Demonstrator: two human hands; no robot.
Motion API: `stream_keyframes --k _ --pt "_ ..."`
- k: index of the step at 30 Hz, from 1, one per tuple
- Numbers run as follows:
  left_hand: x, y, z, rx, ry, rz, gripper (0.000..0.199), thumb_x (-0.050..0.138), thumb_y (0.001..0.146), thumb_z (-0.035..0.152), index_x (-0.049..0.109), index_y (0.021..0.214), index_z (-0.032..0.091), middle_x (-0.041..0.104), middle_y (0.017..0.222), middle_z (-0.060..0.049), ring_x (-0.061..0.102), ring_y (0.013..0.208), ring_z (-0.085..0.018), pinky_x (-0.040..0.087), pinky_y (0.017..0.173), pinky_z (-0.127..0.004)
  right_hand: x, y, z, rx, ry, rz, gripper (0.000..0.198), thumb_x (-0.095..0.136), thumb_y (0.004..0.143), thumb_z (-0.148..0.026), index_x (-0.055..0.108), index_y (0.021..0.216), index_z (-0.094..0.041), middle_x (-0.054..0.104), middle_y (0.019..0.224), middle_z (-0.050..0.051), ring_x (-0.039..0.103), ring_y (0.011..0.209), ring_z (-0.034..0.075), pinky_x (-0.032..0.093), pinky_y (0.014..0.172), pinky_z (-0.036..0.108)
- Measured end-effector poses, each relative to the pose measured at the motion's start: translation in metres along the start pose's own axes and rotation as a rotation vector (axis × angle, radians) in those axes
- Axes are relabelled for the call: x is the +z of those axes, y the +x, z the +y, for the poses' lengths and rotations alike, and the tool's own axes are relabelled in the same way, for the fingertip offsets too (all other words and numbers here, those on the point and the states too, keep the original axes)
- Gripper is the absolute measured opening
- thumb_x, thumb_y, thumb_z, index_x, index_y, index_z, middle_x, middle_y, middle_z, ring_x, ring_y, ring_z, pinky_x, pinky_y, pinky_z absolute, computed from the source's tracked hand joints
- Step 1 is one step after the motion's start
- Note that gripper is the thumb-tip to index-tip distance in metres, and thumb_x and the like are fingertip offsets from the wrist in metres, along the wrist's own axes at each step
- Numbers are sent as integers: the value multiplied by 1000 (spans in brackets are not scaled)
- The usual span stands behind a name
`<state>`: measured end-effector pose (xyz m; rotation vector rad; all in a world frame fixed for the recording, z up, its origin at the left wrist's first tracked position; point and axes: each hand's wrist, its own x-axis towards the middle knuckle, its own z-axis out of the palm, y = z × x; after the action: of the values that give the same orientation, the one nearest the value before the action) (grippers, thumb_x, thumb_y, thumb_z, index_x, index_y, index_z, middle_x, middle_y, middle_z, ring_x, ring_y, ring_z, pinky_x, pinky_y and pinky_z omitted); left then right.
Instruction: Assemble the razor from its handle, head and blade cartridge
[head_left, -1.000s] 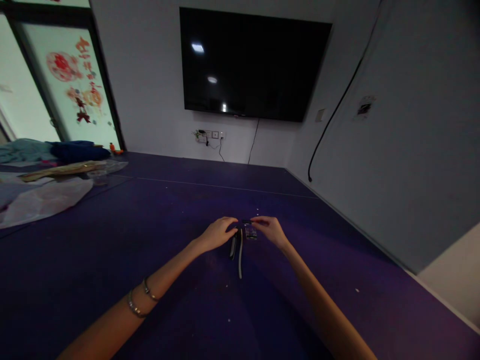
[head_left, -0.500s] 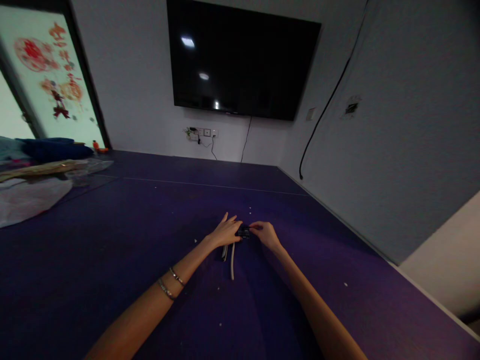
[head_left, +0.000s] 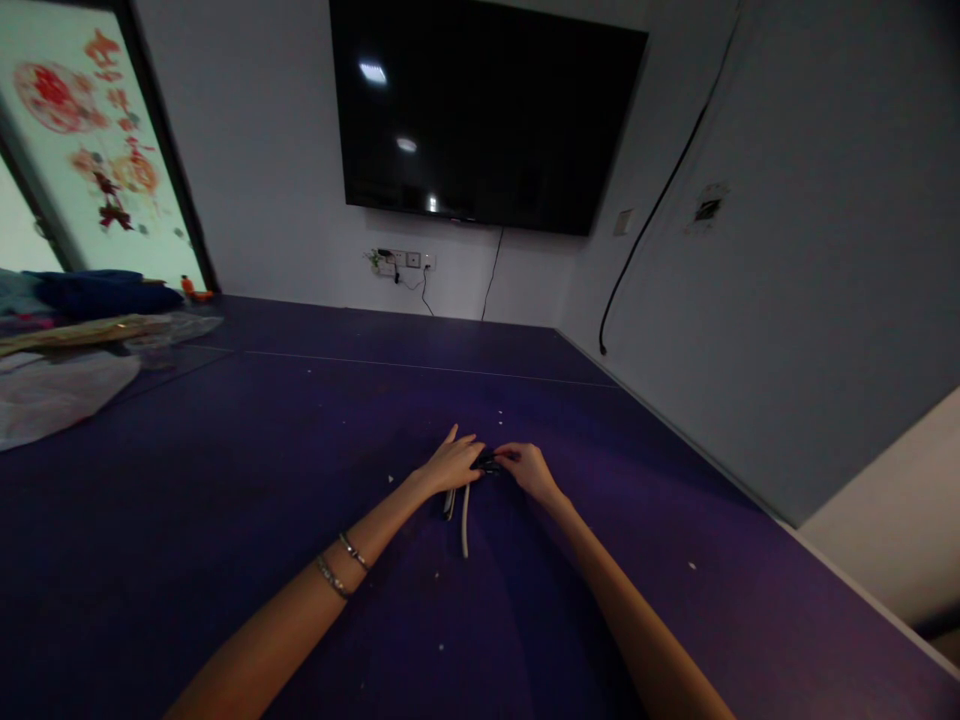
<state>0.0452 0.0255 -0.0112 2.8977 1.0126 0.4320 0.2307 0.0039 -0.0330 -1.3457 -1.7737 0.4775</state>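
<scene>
A small black object [head_left: 489, 463] with a shiny edge lies low on the purple surface [head_left: 360, 640], between my two hands; its kind is too small to tell. My left hand [head_left: 450, 467], palm down, grips its left side with thumb and index finger while the other fingers stretch forward. From the right, my right hand [head_left: 526, 470] pinches at the object's upper right edge. What exactly sits between those fingertips is hidden. Below my left hand a pale cable [head_left: 465, 525] runs toward me, and a shorter pale piece with dark parts [head_left: 449, 504] lies beside it.
White scraps [head_left: 691, 566] are scattered on the surface. Plastic bags [head_left: 67, 390] and dark blue cloth [head_left: 105, 292] are heaped at the far left. A television [head_left: 487, 110] hangs ahead above wall sockets [head_left: 405, 260]. A black cable [head_left: 652, 215] dangles along the right wall.
My right hand has shifted slightly left, its fingertips further over the black object, which now looks more covered. My left hand stays in place. The head view has tilted slightly down.
</scene>
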Motion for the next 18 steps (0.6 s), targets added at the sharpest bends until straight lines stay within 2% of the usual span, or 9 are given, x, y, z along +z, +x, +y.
stream_keyframes --k 7,18 --pt "1 -1 -1 25 -12 5 31 53 78 26 56 108 18 62 112 -7 40 122 -25 10 106 -51 -1 -1 -2 -33 -87 -5 19 55 71 -18 71 80 -17 71 81 7 64 77 20 47 74 30" --pt "0 0 1 15 12 -11 23 55 77 25 62 98 20 64 107 -6 41 121 -25 10 105 -51 0 -3 3 -59 -116 -29 19 54 72 -18 71 79 -17 69 81 7 62 76 19 45 70 28"
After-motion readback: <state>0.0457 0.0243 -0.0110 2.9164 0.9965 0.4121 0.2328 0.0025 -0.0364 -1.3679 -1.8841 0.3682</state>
